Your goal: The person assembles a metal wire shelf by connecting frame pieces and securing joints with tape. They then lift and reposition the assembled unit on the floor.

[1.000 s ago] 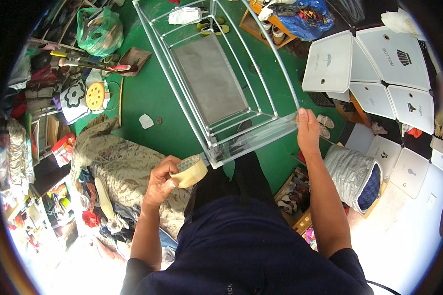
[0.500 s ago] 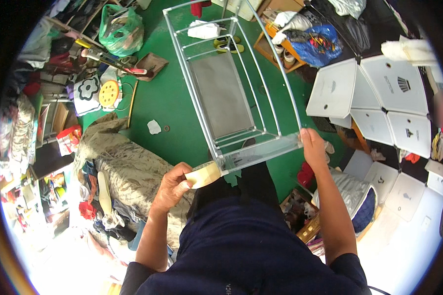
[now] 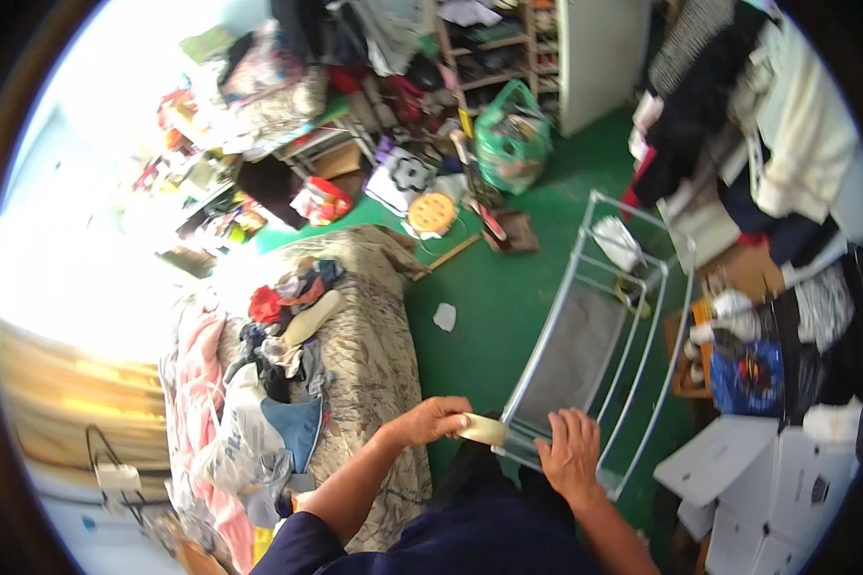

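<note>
While the left hand has its fingers curled closed around a pale roll of tape, the roll touches the near corner of a grey metal wire rack that lies over the green floor. On the near end bar of this rack rests the right hand, its fingers bent loosely over the bar. Just to the left of the rack is a patterned mattress with clothes on it, and white cardboard boxes stand to its right.

Blown-out left glare, blurred fisheye rim
</note>
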Available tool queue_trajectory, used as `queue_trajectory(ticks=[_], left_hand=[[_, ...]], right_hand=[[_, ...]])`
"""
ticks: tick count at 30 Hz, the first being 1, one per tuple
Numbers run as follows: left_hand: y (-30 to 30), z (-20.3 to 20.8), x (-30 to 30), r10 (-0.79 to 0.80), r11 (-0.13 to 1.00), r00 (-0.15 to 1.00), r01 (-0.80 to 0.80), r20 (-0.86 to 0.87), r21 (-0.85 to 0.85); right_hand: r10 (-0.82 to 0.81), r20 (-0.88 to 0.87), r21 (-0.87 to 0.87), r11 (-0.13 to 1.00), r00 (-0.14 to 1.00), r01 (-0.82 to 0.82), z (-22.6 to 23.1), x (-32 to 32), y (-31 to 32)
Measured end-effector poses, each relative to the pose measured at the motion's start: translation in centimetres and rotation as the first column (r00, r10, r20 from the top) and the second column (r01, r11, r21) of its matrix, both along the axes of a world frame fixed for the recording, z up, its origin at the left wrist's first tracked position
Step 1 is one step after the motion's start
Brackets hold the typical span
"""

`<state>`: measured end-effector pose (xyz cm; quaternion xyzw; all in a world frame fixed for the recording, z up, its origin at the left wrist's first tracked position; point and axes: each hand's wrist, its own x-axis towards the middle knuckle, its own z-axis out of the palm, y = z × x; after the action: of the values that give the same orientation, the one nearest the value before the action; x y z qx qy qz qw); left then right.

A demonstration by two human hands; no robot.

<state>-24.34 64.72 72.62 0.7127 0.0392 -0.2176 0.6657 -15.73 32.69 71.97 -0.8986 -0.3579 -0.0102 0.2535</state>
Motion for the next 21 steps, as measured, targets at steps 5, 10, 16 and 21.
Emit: queue_trajectory(ticks=[5, 10, 16, 21], left_hand=[[-0.9, 0.5, -2.1, 0.073, 0.997, 0.997, -0.073, 0.023, -0.007], [-1.5, 0.9, -1.3, 0.042, 0.981, 0.977, -0.079, 0.207, 0.175], [-1.8, 0.5, 0.1, -0.010, 0.975, 0.966, -0.047, 0.257, 0.217], [-3.9, -0.4, -0.8, 0.405, 0.879, 0.875, -0.452, 0.264, 0.149]], right_hand=[[0.152, -0.025, -0.021, 0.988, 0.988, -0.153, -0.3, 0.0, 0.3], [0.313, -0.127, 0.222, 0.934, 0.941, -0.281, 2.9, 1.3, 2.4], [0.406, -0.296, 0.128, 0.914, 0.865, -0.386, 6.0, 1.4, 7.4], [0.361, -0.445, 0.118, 0.931, 0.819, -0.346, 5.3, 1.4, 8.2]])
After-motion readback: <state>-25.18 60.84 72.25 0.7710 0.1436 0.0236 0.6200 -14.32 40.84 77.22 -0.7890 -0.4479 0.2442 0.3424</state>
